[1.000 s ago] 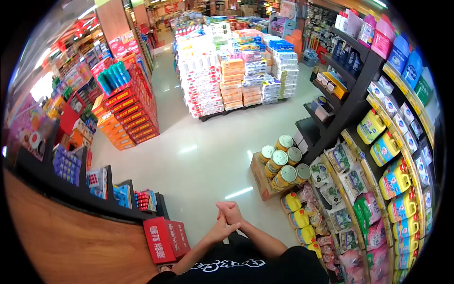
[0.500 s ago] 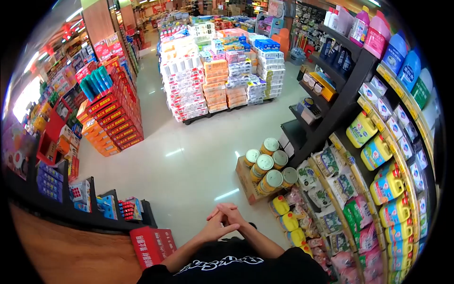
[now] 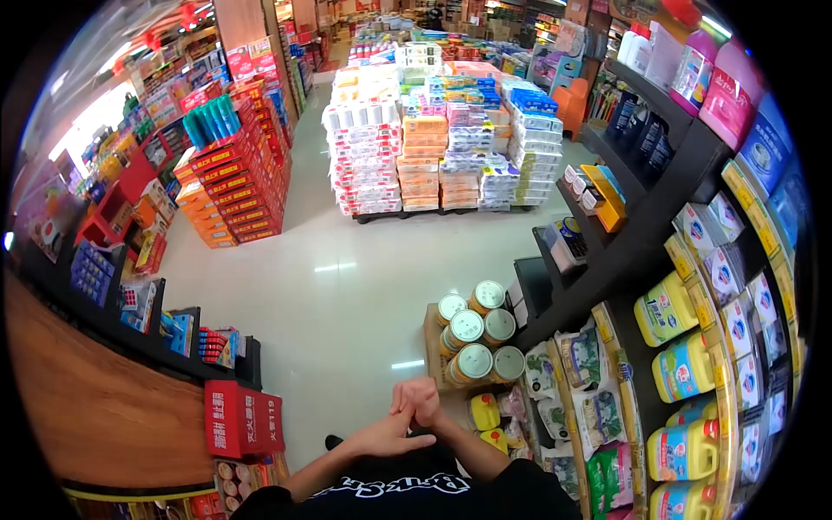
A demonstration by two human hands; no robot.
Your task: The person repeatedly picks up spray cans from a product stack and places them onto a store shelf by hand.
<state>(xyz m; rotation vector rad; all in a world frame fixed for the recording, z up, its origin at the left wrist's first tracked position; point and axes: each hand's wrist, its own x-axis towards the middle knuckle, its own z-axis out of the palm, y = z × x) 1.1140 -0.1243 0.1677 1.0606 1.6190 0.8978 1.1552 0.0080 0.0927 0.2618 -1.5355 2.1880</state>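
Observation:
Low in the centre of the view, in front of a black shirt with white lettering [image 3: 394,487], my two hands are clasped together. My left hand [image 3: 381,436] comes in from the left, its thumb stretched to the right and its fingers laced into the other hand. My right hand [image 3: 418,402] lies over it, fingers folded round the left fingers. No object shows between them. Just beyond, to the right, cans with pale lids [image 3: 473,360] stand on a cardboard box [image 3: 432,347].
Shelves with yellow jugs [image 3: 685,368] and bags [image 3: 598,416] line the right side. A red box [image 3: 245,419] stands at lower left beside a wooden counter [image 3: 95,399]. Ahead are stacked paper packs [image 3: 364,165] and red cartons [image 3: 251,186] on the pale floor [image 3: 321,295].
The view has shifted, and the cans and right-hand shelves now appear nearer. My hands stay clasped, with the fingers of the upper hand more curled than before.

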